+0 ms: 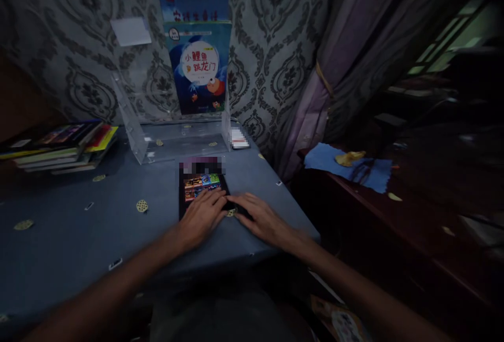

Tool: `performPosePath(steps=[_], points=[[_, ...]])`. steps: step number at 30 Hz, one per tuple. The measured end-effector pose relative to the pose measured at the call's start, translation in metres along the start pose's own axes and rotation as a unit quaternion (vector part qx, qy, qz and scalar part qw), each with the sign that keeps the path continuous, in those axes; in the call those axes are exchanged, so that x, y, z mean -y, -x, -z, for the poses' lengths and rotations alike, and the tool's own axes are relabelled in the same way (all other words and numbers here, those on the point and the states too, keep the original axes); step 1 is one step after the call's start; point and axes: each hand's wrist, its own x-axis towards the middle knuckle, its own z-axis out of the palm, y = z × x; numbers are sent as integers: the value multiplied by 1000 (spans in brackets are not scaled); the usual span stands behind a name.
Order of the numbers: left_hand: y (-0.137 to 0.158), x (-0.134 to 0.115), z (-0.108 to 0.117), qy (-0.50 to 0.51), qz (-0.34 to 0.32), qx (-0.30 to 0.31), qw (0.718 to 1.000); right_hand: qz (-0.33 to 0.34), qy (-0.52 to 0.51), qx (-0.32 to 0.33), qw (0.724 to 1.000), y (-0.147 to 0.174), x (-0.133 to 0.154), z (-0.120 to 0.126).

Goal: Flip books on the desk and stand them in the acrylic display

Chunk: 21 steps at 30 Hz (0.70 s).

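Table (59, 247): blue cloth; I see everything below on it.
Clear stand (132, 127): toward the wall.
Dark flat item (199, 185): lying nearer me, coloured pictures facing up.
Left hand (201, 216): palm down over its lower part, fingers loosely extended.
Right hand (260, 218): bent fingers at its right edge; I can't tell whether they grip.

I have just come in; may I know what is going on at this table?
A person has both hands at a dark, book-like item lying on the table. The left hand lies over its lower part; the right hand is at its right edge. Beyond are a clear stand and an upright blue book.
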Motion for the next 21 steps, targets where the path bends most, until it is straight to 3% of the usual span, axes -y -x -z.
performPosePath(steps=[8,16,18,21], points=[[-15,23,-3,4,-2,-5,1000,-29,1,5,1000,-16,-21,-9],[-17,26,0,32,-6,-4,999,-35,13,-1,999,-20,-21,-4],[-18,38,3,50,-7,-9,999,-21,7,-9,1000,-24,-20,0],[-24,80,13,58,30,-26,998,-9,-2,-20,1000,-41,-21,4]])
